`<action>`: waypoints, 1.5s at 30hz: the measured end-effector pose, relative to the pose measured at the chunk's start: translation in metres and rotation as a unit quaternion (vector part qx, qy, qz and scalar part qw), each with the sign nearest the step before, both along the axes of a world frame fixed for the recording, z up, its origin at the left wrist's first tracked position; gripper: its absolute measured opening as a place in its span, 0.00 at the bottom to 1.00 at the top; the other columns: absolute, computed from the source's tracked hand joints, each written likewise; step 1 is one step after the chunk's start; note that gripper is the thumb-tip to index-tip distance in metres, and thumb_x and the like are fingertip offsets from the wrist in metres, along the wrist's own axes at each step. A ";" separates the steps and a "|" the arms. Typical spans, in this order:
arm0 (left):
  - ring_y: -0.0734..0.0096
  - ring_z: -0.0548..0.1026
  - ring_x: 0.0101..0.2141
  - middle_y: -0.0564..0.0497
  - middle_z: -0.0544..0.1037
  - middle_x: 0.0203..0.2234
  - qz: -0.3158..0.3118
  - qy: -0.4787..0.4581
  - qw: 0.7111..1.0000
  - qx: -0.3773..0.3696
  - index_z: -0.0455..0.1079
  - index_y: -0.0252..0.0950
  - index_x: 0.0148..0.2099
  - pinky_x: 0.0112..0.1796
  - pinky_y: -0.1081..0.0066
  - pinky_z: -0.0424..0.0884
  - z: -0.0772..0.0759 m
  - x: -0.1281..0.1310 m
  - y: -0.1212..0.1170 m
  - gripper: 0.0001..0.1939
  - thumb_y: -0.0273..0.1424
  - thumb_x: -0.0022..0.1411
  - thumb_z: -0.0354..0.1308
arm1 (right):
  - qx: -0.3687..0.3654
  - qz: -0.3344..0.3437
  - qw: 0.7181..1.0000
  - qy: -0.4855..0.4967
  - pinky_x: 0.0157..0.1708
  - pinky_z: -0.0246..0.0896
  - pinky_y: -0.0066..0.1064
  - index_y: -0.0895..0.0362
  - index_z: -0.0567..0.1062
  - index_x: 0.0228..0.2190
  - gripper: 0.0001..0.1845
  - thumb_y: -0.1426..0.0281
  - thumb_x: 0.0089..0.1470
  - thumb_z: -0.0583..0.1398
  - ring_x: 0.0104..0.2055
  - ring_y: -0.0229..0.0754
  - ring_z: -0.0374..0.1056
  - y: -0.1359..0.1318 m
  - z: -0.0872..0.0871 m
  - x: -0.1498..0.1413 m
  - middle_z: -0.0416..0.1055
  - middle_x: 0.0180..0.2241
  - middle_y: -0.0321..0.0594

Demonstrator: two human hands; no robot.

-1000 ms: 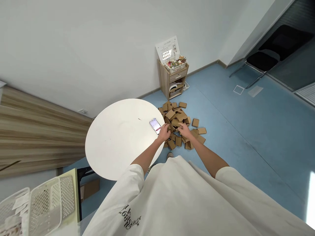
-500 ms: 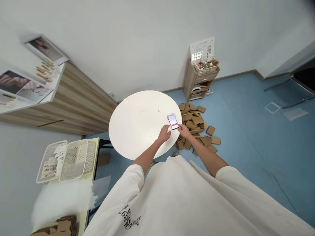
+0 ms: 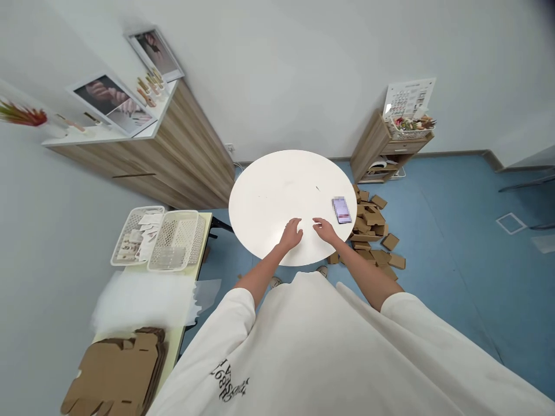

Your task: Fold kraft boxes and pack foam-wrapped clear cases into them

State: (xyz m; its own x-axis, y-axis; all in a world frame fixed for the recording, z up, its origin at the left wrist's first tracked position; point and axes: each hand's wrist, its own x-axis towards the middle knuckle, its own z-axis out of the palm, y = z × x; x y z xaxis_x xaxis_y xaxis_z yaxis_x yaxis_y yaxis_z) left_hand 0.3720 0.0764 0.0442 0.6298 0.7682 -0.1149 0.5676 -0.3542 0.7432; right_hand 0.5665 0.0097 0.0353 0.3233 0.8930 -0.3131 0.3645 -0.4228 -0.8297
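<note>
A smartphone point(image 3: 342, 210) with a lit screen lies near the right rim of the round white table point(image 3: 269, 214). My right hand point(image 3: 324, 230) is just left of the phone and apart from it, fingers loosely spread and holding nothing. Facing it over the near part of the tabletop, my left hand point(image 3: 291, 234) is open and empty too. A small gap of white table separates my two hands. Beyond them a tiny dark mark or thin object point(image 3: 318, 188) shows on the table, too small to name.
Small cardboard boxes point(image 3: 375, 216) are heaped on the floor right of the table. On the left side table stand white plastic baskets point(image 3: 176, 240), a translucent sheet stack point(image 3: 147, 300) and flattened cardboard boxes point(image 3: 117, 375). Behind are a wooden cabinet point(image 3: 191, 144) and a small shelf unit point(image 3: 373, 144).
My right hand has let go of the phone's edge and moved left away from it. The phone stays on the table. My view has swung left, showing more of the side table.
</note>
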 end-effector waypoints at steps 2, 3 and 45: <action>0.58 0.60 0.66 0.43 0.64 0.65 0.006 0.001 1.000 -0.006 0.59 0.38 0.67 0.65 0.55 0.59 -0.003 -0.030 0.004 0.26 0.28 0.68 0.49 | -0.006 0.009 1.000 -0.002 0.56 0.67 0.38 0.55 0.73 0.57 0.24 0.69 0.60 0.57 0.54 0.45 0.71 0.006 -0.001 -0.031 0.69 0.60 0.47; 0.58 0.60 0.66 0.43 0.64 0.65 0.009 0.002 1.000 -0.009 0.59 0.39 0.67 0.65 0.55 0.58 -0.005 -0.045 0.005 0.26 0.28 0.68 0.49 | -0.010 0.014 1.000 -0.003 0.56 0.66 0.38 0.55 0.73 0.57 0.24 0.70 0.60 0.57 0.54 0.45 0.71 0.009 -0.002 -0.046 0.69 0.61 0.46; 0.58 0.62 0.65 0.45 0.66 0.65 0.376 0.101 0.920 0.046 0.66 0.42 0.64 0.65 0.53 0.54 -0.006 -0.422 0.053 0.26 0.27 0.65 0.49 | 0.073 0.402 0.911 -0.061 0.57 0.65 0.38 0.52 0.75 0.55 0.23 0.71 0.60 0.55 0.53 0.42 0.72 0.201 -0.004 -0.446 0.72 0.56 0.42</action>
